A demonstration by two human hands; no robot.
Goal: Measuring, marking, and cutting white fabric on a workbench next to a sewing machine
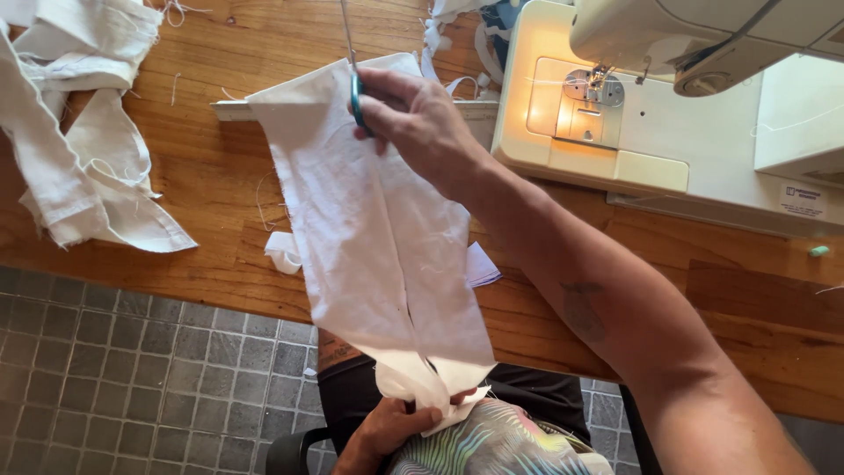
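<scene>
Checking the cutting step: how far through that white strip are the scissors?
Done: a slit runs nearly the whole white fabric strip. In hand: right hand works teal-handled scissors at the far end; left hand pinches the near end. Left: a short uncut stretch by the blades.

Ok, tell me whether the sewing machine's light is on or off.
On: the sewing machine casts a warm yellow glow over its needle plate.
</scene>
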